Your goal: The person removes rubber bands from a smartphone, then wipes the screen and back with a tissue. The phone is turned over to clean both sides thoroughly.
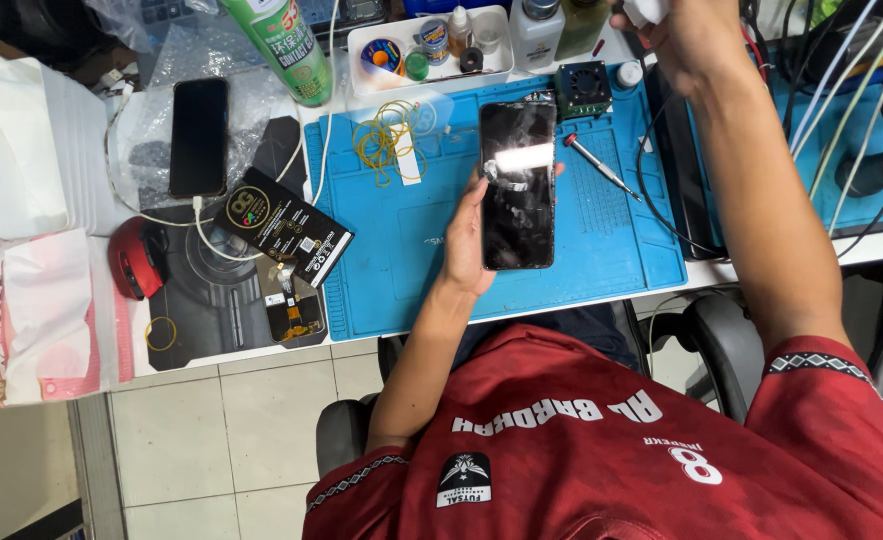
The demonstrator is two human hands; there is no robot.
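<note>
My left hand (466, 235) holds a black smartphone (517, 185) by its left edge, screen up and glossy with smudges, over a blue work mat (401, 240). My right hand (686, 35) is raised at the top edge of the view, far behind the mat, with its fingers closed around a small white object (646, 10) that is mostly cut off. A thin screwdriver (601, 167) lies on the mat just right of the phone.
Yellow rubber bands (386, 135), a small black fan (583, 88) and a white tray of little bottles (431, 45) sit behind the phone. To the left lie a green spray can (281, 40), a second dark phone (199, 135), a black box (283, 225) and a red mouse (136, 258). Cables (841, 90) crowd the right side.
</note>
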